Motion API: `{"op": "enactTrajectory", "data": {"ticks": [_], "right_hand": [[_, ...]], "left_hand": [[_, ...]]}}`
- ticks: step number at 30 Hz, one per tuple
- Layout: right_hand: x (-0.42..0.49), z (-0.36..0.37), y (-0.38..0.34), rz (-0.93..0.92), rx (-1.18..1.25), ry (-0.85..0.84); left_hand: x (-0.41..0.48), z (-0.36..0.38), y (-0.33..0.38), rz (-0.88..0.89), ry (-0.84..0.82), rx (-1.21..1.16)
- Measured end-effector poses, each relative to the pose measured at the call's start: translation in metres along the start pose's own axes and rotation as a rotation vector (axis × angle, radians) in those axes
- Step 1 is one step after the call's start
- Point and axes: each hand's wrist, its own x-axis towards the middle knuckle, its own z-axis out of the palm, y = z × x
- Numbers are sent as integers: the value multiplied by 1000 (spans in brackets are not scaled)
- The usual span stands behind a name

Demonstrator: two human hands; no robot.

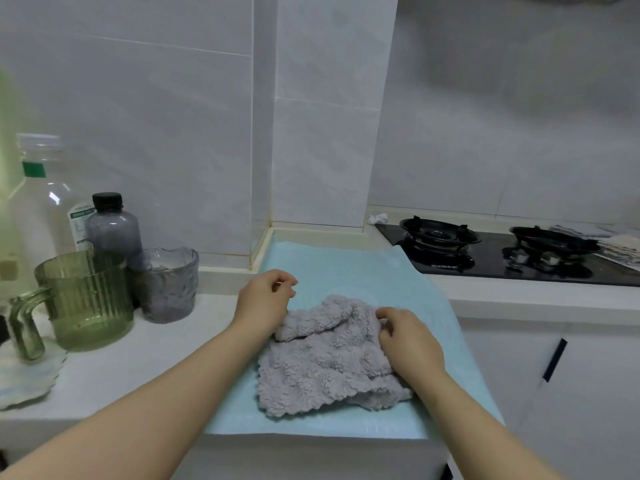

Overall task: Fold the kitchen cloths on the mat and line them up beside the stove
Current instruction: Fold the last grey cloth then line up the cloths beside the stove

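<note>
1. Fingers of the right hand curl into the far edge of the grey cloth, probably to pull a bunched fold flat.
2. Her left hand sits at the cloth's far-left corner with its fingers loosely curled; I cannot tell whether they pinch anything.
3. That cloth lies rumpled mid-way along the blue mat, with the stove off to the right; folding looks barely begun.
</note>
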Motion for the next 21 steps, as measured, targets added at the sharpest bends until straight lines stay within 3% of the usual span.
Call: {"op": "enactTrajectory", "data": {"ticks": [6, 15, 17, 21], "right_hand": [[7, -10, -5, 5, -86, -159], [9, -5, -4, 31, -55, -115], [13, -9, -1, 51, 67, -89], [23, -26, -5, 64, 326, 67]], "left_hand": [[17, 25, -8, 2, -474, 604], [18, 23, -17, 56, -372, 524], [21, 17, -13, 74, -318, 454], [35, 0, 13, 266, -171, 548]]}}
